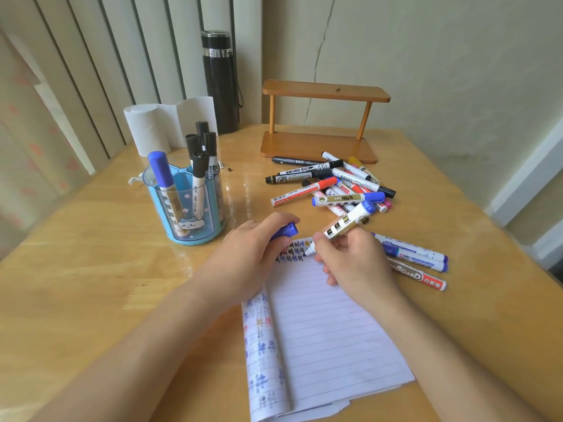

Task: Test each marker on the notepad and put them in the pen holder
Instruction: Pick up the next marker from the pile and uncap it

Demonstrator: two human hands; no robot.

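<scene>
While the tip is on the paper, the scene is logged as follows.

Step in hand: a blue whiteboard marker (347, 224) is being tested at the top edge of the notepad (329, 324), beside a row of dark and blue test marks (291, 252).
Right hand: the right hand (350, 260) is closed around the marker barrel, fingers (327, 243) pinched low near the tip, blue tail end pointed up and away.
Left hand: the left hand (253, 254) is curled shut on the blue cap (286, 230) and is rested on the pad's top left corner, so the page is pinned.
Doing it well: a short stroke on bare paper just right of the existing marks should be enough; light pressure is advised, and the pad should be kept held down. Cap is judged ready for pressing back on before the drop.
Pen holder: the clear blue pen holder (190, 222) is stood left of the pad, with one blue and several black-capped markers already inside.
Untested markers: a loose pile (335, 185) is lain beyond the pad; three more (417, 260) are lain just right of the right hand.
Progress: judged well short of half, going by the pile.
Surface: glossy wooden surface (91, 254), glare near the holder.
Room: a small wooden shelf (323, 117), a black flask (221, 83) and paper rolls (161, 123) are set at the back; vertical blinds (91, 71) at left, a cracked wall (426, 56) behind.
</scene>
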